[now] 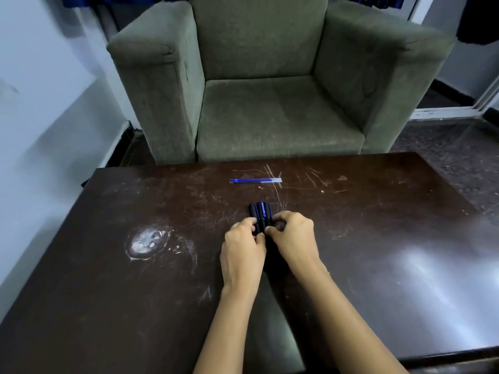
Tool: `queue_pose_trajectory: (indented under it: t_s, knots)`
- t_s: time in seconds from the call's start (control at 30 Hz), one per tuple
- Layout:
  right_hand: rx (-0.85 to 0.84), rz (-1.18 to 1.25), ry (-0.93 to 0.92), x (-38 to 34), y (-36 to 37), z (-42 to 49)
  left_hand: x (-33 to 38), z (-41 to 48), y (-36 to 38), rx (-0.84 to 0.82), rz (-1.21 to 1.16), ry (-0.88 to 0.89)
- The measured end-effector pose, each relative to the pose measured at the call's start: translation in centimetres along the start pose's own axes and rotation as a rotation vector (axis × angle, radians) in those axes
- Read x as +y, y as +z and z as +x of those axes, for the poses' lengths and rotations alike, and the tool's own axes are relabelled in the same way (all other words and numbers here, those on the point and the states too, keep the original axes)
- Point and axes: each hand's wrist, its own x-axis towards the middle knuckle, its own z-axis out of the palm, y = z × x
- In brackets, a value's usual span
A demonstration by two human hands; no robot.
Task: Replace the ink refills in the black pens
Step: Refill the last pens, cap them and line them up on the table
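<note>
A small bunch of black pens (259, 213) with blue markings lies on the dark table, pointing away from me. My left hand (243, 248) grips the bunch from the left, fingers curled against it. From the right, my right hand (293, 236) pinches the same bunch between thumb and curled fingers. The near ends of the pens are hidden under my fingers. Farther back, blue ink refills (255, 180) lie side by side, apart from both hands.
The dark brown table (378, 225) is scratched, with a white ring stain (147, 242) at the left. A grey-green armchair (270, 103) stands just beyond the table's far edge. A white wall runs along the left.
</note>
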Motion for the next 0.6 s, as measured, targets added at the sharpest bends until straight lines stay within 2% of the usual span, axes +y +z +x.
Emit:
queue_pose_trajectory:
  t_s: [0.3, 0.6]
  knots:
    - [-0.045, -0.004, -0.052, -1.8, 2.3, -1.1, -2.0, 0.6, -2.4, 0.022, 0.041, -0.033]
    - [-0.048, 0.023, -0.035, -1.4, 1.8, -0.8, -2.6, 0.6, -2.6, -0.075, 0.065, 0.055]
